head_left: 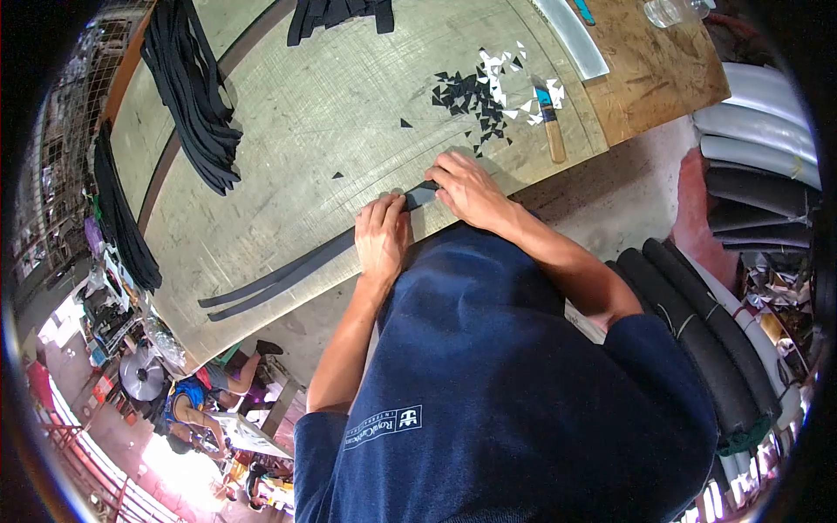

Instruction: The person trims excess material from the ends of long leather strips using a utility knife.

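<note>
Two long black strips [288,272] lie side by side near the front edge of the worktable [288,166], their far ends spread slightly apart at the left. My left hand [381,228] presses down on them with bent fingers. My right hand [469,192] pinches their near end against the table. Between my hands shows a short blue-grey stretch [422,194] of strip. Just beyond my right hand lies a scatter of small black triangular scraps [471,94], with white scraps [495,74] mixed in at one side.
A wooden-handled knife [550,122] rests right of the scraps. Bundles of black strips [187,96] hang over the table's far left. A pale curved strip [571,37] and a clear bottle [670,12] are at upper right. Dark rolls [711,336] stand beside me; another person [196,401] sits lower left.
</note>
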`<state>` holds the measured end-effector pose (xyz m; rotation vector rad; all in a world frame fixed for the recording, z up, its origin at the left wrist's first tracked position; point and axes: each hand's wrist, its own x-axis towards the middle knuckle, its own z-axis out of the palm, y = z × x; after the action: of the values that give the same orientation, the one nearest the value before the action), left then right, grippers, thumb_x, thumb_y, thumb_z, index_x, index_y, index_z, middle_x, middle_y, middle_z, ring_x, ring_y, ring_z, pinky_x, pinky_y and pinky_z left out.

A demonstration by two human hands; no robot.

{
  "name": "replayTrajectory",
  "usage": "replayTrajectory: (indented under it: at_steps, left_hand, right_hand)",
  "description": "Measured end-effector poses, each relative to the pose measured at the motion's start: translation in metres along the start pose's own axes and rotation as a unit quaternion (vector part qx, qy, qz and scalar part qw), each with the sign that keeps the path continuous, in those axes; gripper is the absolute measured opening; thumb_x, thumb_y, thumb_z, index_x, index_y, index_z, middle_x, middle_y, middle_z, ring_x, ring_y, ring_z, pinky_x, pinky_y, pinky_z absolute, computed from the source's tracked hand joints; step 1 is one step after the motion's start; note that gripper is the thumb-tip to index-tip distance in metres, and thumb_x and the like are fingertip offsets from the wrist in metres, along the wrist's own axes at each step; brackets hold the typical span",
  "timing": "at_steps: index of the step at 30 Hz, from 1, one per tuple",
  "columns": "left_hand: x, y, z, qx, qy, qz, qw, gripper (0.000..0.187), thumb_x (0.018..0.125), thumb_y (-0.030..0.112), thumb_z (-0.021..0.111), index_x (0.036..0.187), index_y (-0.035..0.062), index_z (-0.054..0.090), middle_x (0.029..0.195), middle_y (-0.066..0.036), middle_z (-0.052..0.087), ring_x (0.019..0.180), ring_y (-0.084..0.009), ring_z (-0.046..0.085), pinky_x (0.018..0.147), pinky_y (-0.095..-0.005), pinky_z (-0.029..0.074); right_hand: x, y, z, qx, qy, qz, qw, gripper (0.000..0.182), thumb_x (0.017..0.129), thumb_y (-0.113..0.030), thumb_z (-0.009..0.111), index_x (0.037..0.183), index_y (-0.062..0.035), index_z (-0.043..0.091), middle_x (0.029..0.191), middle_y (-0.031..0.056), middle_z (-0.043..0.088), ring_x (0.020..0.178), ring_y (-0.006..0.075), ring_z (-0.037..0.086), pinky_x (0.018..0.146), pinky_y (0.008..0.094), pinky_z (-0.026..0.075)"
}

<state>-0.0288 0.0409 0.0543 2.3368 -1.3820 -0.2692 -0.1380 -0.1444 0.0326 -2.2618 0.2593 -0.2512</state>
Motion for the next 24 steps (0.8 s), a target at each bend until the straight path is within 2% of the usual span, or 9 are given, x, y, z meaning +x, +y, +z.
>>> replayTrajectory:
  at_steps: [7, 12, 18, 24]
  left_hand:
    - [0.005, -0.013, -0.006, -0.002, -0.044, 0.055, 0.998, 0.04, 0.077, 0.002, 0.068, 0.116, 0.0033, 0.062, 0.113, -0.014, 0.063, 0.102, -0.0341, 0.059, 0.089, -0.0429, 0.048]
    - [0.007, -0.014, -0.009, -0.022, -0.058, 0.045, 0.997, 0.04, 0.075, 0.0, 0.067, 0.115, 0.0029, 0.062, 0.114, -0.014, 0.063, 0.102, -0.0344, 0.059, 0.089, -0.043, 0.048]
    - [0.009, -0.013, -0.01, -0.037, -0.064, 0.037, 0.997, 0.039, 0.074, -0.001, 0.067, 0.113, 0.0022, 0.062, 0.114, -0.014, 0.063, 0.102, -0.0345, 0.059, 0.089, -0.0427, 0.049]
    - [0.01, -0.016, -0.008, -0.043, -0.061, 0.037, 0.997, 0.036, 0.074, 0.001, 0.069, 0.11, 0.0017, 0.062, 0.111, -0.014, 0.064, 0.1, -0.0345, 0.06, 0.088, -0.0424, 0.049]
  right_hand:
    - [0.004, -0.002, -0.003, 0.003, -0.016, 0.025, 1.0, 0.018, 0.077, -0.001, 0.068, 0.095, -0.0005, 0.065, 0.098, 0.0131, 0.057, 0.098, 0.0334, 0.055, 0.088, 0.043, 0.047]
    - [0.007, -0.008, -0.004, -0.004, -0.031, 0.063, 0.998, 0.02, 0.075, 0.0, 0.07, 0.095, -0.0016, 0.067, 0.099, 0.0122, 0.059, 0.099, 0.0333, 0.057, 0.087, 0.0427, 0.048]
    - [0.006, -0.005, -0.003, 0.013, -0.026, 0.064, 0.998, 0.022, 0.075, -0.001, 0.071, 0.096, -0.0013, 0.067, 0.101, 0.0124, 0.06, 0.101, 0.0329, 0.057, 0.089, 0.0419, 0.048]
    - [0.006, -0.006, -0.007, 0.042, -0.028, 0.081, 0.995, 0.03, 0.075, 0.0, 0.071, 0.104, 0.0005, 0.062, 0.103, 0.0147, 0.061, 0.102, 0.0342, 0.057, 0.092, 0.0433, 0.047]
